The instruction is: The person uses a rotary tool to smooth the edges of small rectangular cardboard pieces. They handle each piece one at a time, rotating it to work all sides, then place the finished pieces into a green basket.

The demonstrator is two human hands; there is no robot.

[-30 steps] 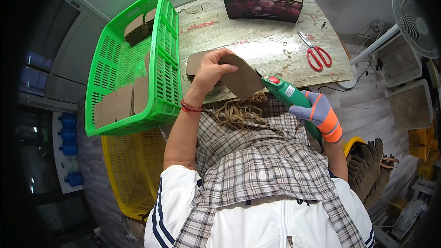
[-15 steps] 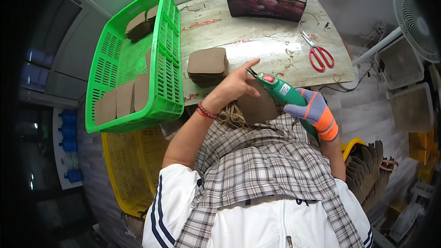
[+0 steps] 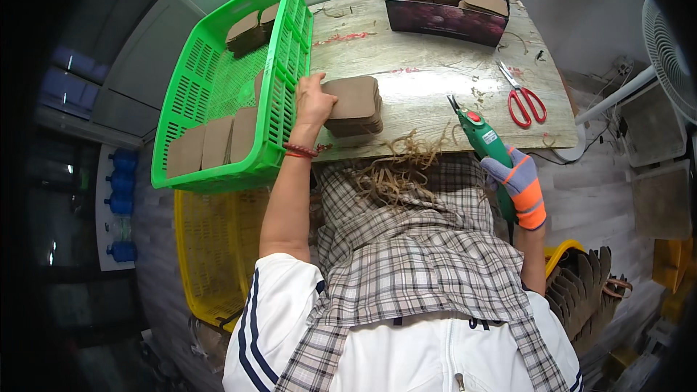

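My left hand rests against the left side of a stack of brown fibre pads on the wooden table, fingers laid on the stack's edge. My right hand, in a grey and orange glove, grips a green electric cutter by its handle, blade pointing toward the table's front edge. A tangle of brown fibre trimmings lies on my checked apron below the table edge.
A green plastic crate with brown pads stands at the left of the table. A dark box of stacked pads sits at the back. Red scissors lie at the right. A yellow crate sits below, a fan at right.
My left hand carried a pad from my lap up to the stack and now rests on its left side. The right hand with the cutter dropped slightly toward my lap.
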